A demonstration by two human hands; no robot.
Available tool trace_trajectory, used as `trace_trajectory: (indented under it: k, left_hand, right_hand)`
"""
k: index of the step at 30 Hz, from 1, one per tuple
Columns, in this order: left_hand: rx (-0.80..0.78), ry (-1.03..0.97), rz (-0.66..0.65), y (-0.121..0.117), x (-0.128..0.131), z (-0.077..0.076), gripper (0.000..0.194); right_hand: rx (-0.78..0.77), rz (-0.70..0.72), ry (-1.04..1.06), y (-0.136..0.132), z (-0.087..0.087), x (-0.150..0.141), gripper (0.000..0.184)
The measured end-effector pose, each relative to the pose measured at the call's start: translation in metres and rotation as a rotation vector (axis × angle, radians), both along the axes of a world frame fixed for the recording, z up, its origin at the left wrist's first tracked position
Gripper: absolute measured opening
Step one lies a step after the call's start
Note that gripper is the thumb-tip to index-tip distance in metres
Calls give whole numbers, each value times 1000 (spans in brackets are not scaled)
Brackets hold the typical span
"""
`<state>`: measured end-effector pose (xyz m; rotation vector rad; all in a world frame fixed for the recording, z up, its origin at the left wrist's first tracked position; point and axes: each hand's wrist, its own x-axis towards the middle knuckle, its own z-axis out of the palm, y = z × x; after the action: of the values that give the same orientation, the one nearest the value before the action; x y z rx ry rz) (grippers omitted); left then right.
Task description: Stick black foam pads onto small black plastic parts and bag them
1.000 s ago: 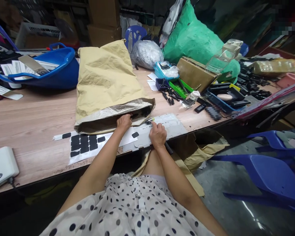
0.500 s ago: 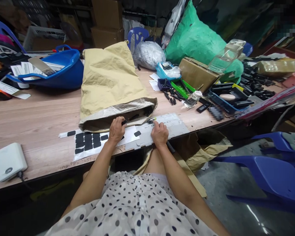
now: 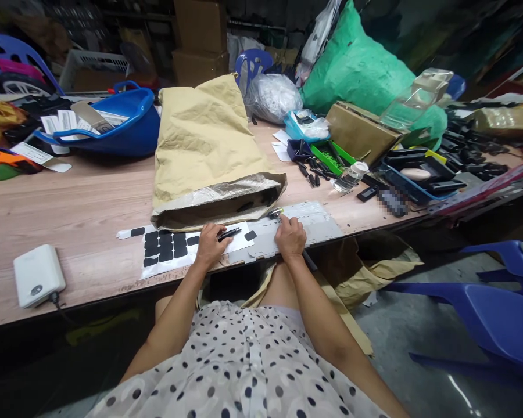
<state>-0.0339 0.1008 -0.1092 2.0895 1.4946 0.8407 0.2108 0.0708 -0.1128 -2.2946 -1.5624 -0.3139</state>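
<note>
My left hand is closed on a slim black piece, just in front of the sack's mouth. Beneath it lies a white sheet bearing several black rounded stickers. My right hand is closed around a tool whose shiny metal end with a yellowish-green part sticks out ahead. Its dark handle shows below the fist. That fist rests over a grey board at the table edge. The tan paper sack lies with its open mouth toward me, dark pieces visible inside.
A white power bank with a cable sits at left. Behind it stands a blue basin of white boxes. To the right are a green tray, a small bottle, a carton and a blue tray of black parts.
My left hand has drawn back from the sack's mouth, and the black piece now shows clearly over the sheet. My right hand keeps its grip on the tool. The view has shifted slightly left.
</note>
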Motion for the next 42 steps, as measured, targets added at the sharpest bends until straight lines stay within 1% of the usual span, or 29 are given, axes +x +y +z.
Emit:
trace_trajectory:
  k: [2,5,6,8,11,13,16,21,25,32,36,39,42]
  left_hand:
    - [-16,7,-5,1,0,0,10]
    - [-49,25,-48,1,2,2,9]
    - [-57,33,-61,2,2,3,10]
    - [-68,48,-74,2,4,6,11]
    - [-98,69,-71,2,6,9,12]
    - [-117,79,-61,1,8,10,11]
    - [-128,93,-46,1,11,12,11]
    - [-134,115,-31,0,14,13,9]
    - [-122,106,-7,0,15,11,6]
    - [-101,49,-32,1,13,8,9]
    - [-107,46,-13,2,12,7,9]
    - [-106,48,-13,2,13,6,9]
    - [-94,51,-22,2,13,6,10]
  right_hand:
    - [12,17,62,-2,3,1,36]
    - [71,86,194,-11,11,-5,40]
    - [102,130,241,-16,14,-10,42]
    - [142,265,337,-25,17,-25,43]
    - [101,460,478,-37,18,-51,41]
    - [83,525,531,-41,16,-65,40]
    - [82,570,547,-45,17,-77,39]
    - [93,567,514,-46,24,-85,41]
    - [83,549,479,-47,24,-87,40]
    - [204,512,520,-47,28,-79,40]
    - [157,518,520,-48,23,-80,39]
    - [156,482,514,-48,20,-76,39]
    - [200,400,478,-43,21,-60,40]
